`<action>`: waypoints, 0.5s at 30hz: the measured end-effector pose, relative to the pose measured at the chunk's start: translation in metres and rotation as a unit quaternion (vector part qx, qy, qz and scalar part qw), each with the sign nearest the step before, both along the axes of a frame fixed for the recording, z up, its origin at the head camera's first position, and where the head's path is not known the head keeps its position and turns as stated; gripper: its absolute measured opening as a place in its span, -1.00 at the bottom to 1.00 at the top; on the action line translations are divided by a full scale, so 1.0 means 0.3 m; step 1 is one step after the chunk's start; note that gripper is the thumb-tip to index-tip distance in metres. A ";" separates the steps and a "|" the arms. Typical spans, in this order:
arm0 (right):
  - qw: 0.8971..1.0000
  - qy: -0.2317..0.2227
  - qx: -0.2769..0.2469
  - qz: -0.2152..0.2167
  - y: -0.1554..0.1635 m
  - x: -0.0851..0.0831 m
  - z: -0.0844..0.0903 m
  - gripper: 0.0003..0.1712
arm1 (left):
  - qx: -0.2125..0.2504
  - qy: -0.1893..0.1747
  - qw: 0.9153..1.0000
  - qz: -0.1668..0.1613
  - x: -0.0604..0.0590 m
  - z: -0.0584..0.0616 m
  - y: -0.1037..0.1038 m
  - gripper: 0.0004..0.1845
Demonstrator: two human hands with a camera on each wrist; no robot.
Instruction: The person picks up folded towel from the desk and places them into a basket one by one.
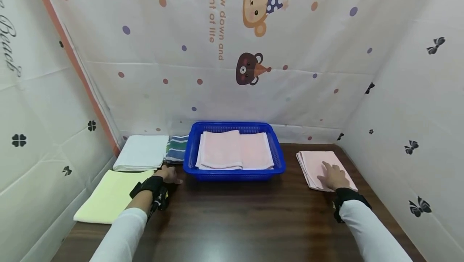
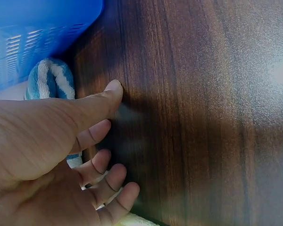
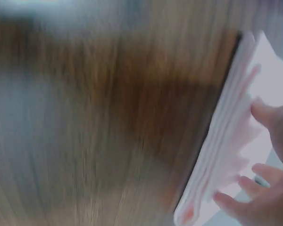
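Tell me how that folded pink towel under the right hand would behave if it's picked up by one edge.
The pink towel is a soft cloth folded in layers, so it would probably droop and start to unfold. It looks thin and likely light. With the right hand flat on top, it might slide easily on the smooth wooden table.

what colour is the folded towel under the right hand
Pale pink; the folded towel under the right hand shows best in the head view.

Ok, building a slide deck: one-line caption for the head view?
Right hand flat on a pink towel, left hand beside a blue basket of towels.
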State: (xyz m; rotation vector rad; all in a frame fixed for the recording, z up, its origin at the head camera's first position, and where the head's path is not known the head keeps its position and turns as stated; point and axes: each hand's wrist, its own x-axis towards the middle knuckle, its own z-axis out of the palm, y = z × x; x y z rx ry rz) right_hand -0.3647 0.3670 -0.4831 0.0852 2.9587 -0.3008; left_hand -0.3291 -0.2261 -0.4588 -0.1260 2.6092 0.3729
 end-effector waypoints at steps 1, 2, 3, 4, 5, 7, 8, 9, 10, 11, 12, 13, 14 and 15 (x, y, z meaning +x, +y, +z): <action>1.000 -0.016 0.006 0.013 0.022 -0.001 0.000 -0.20 | 0.001 -0.001 1.000 -0.001 -0.006 -0.008 0.000 -0.47; 0.999 -0.034 0.008 0.020 0.038 -0.001 0.006 -0.16 | 0.000 -0.002 1.000 -0.004 -0.009 -0.010 0.000 -0.49; 0.998 -0.051 0.011 0.030 0.049 0.001 0.016 -0.11 | -0.007 -0.004 1.000 -0.008 -0.023 -0.025 -0.005 -0.51; 0.997 -0.068 0.012 0.039 0.055 0.004 0.029 -0.07 | -0.006 -0.007 1.000 -0.005 -0.028 -0.025 -0.005 -0.49; 0.995 -0.085 0.013 0.043 0.055 0.007 0.046 -0.04 | -0.004 -0.011 1.000 -0.002 -0.031 -0.025 -0.005 -0.50; 0.993 -0.114 0.005 0.041 0.038 0.022 0.089 -0.01 | 0.000 -0.019 1.000 0.008 -0.034 -0.017 -0.005 -0.50; 0.991 -0.129 0.003 0.035 0.025 0.030 0.108 -0.01 | 0.001 -0.020 1.000 0.008 -0.029 -0.007 -0.004 -0.50; 0.989 -0.140 0.004 0.039 0.013 0.036 0.123 -0.03 | 0.002 -0.021 1.000 0.010 -0.026 -0.002 -0.003 -0.51; 0.988 -0.153 0.005 0.038 -0.002 0.043 0.139 -0.05 | 0.009 -0.021 1.000 0.012 -0.012 0.015 0.003 -0.51; 0.986 -0.162 0.009 0.038 -0.018 0.050 0.149 -0.09 | 0.011 -0.020 1.000 0.011 -0.007 0.018 0.003 -0.53; 0.984 -0.174 0.004 0.031 -0.034 0.060 0.156 -0.11 | 0.010 -0.018 1.000 0.006 -0.004 0.019 0.001 -0.52; 0.982 -0.187 0.001 0.023 -0.049 0.069 0.158 -0.12 | 0.009 -0.018 1.000 0.002 -0.001 0.019 0.000 -0.53; 0.980 -0.197 0.002 0.023 -0.061 0.082 0.159 -0.13 | 0.007 -0.017 1.000 -0.004 0.000 0.017 -0.001 -0.53; 0.978 -0.206 0.004 0.027 -0.073 0.095 0.158 -0.13 | 0.008 -0.017 1.000 -0.007 0.000 0.014 -0.002 -0.52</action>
